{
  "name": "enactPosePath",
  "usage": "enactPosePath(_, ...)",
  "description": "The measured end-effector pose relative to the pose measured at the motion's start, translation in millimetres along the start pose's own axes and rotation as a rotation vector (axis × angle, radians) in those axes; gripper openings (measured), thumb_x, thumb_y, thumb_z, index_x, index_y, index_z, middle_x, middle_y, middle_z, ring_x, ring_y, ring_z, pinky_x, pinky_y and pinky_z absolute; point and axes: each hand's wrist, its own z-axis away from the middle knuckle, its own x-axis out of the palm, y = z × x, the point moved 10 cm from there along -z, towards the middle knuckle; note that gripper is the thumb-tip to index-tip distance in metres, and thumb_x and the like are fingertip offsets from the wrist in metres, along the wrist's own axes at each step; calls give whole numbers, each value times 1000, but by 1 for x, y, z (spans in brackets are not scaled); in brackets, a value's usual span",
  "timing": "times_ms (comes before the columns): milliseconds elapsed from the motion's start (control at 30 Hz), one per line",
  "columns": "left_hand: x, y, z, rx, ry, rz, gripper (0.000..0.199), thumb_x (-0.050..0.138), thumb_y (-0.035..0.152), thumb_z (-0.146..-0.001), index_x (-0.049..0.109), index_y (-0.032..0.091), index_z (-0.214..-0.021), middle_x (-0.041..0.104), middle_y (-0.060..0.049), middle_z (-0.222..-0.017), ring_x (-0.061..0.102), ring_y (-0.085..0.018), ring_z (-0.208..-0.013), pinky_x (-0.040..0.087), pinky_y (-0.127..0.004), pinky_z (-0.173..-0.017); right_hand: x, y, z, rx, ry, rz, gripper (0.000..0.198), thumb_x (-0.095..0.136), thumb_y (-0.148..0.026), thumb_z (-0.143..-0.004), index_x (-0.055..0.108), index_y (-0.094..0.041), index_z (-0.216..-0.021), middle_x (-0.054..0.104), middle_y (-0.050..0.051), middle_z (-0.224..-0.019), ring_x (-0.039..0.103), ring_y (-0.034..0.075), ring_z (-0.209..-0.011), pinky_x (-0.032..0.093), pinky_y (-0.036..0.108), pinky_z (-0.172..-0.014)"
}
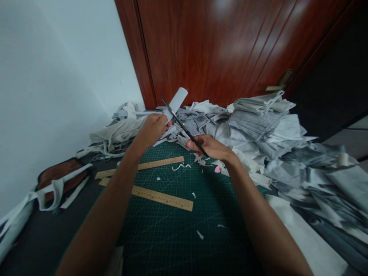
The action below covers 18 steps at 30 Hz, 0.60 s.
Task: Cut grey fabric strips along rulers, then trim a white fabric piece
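In my left hand (155,128), closed at the middle left, a pale grey-white strip with a rounded end (178,98) is pinched and points up to the right. My right hand (208,145) grips long, thin, black scissors (185,129), seen nearly edge-on, so their handles are hard to make out. The tip slants up to the left and crosses in front of the strip, close to my left fingers. Whether the blades touch the strip, I cannot tell. Both hands are raised over the far part of a green cutting mat (166,237).
Two wooden rulers (163,198) lie on the mat among small white scraps (200,234) and a pink piece (217,169). Grey and white fabric heaps (253,122) line the back and right. A brown cloth pouch (61,176) lies left. Behind is a wooden door (212,50).
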Motion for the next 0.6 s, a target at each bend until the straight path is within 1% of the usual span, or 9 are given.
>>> enactPosePath(100, 3, -4, -1, -28, -37, 41, 25, 41, 20, -89, 52, 19, -66, 38, 3, -52, 35, -10, -42, 24, -23, -42, -8, 10, 0, 61, 81, -28, 56, 67, -69, -78, 46, -21, -60, 40, -7, -48, 36, 7, -43, 23, 24, -41)
enactPosePath(167, 0, -4, -2, -23, -22, 56, 23, 40, 17, -89, 53, 19, -70, 39, 3, -54, 36, -9, -43, 26, -22, -43, -18, 15, 0, 71, 155, -73, 54, 68, -67, -78, 47, -21, -60, 41, -7, -45, 37, 7, -38, 25, 23, -38)
enactPosePath(267, -3, -2, -2, 1, 0, 35, 17, 42, 18, -90, 57, 18, -82, 47, 2, -60, 44, -10, -45, 32, -22, -44, -34, 19, 2, 59, 272, -155, 51, 69, -66, -78, 52, -20, -64, 42, -7, -45, 40, 8, -37, 30, 23, -37)
enactPosePath(300, 0, -1, -1, 9, -22, 6, 16, 42, 21, -92, 58, 18, -88, 51, 2, -63, 46, -10, -45, 34, -23, -44, -37, 20, 3, 61, 300, -172, 50, 70, -66, -77, 54, -20, -65, 43, -7, -46, 40, 8, -37, 32, 23, -36)
enactPosePath(367, 14, 0, 1, 38, -126, -89, 18, 43, 29, -94, 58, 19, -93, 55, 2, -65, 45, -10, -44, 33, -23, -43, -40, 21, 2, 71, 341, -200, 51, 72, -67, -74, 56, -19, -65, 46, -6, -48, 42, 9, -38, 35, 24, -36)
enactPosePath(400, 23, 1, 3, 64, -189, -145, 20, 43, 32, -95, 58, 19, -91, 56, 2, -64, 45, -11, -44, 33, -23, -43, -39, 20, 2, 71, 356, -216, 53, 71, -69, -73, 55, -19, -64, 47, -5, -48, 43, 9, -39, 37, 24, -36)
enactPosePath(467, 41, 3, 7, 135, -301, -241, 26, 44, 35, -95, 56, 20, -78, 54, 1, -62, 46, -12, -49, 35, -24, -48, -35, 17, -2, 53, 375, -244, 55, 70, -71, -73, 54, -20, -62, 46, -5, -49, 42, 8, -40, 40, 23, -37)
enactPosePath(533, 55, 5, 11, 199, -373, -303, 31, 44, 33, -94, 52, 20, -67, 51, 1, -60, 48, -13, -56, 38, -26, -56, -29, 13, -6, 25, 383, -261, 55, 70, -71, -72, 57, -19, -65, 46, -5, -51, 41, 8, -41, 41, 23, -38)
enactPosePath(600, 66, 6, 14, 227, -422, -339, 30, 43, 31, -92, 51, 20, -66, 50, 1, -62, 49, -14, -60, 38, -27, -60, -26, 11, -9, 8, 418, -247, 53, 70, -70, -72, 62, -18, -71, 47, -6, -53, 41, 8, -43, 40, 23, -39)
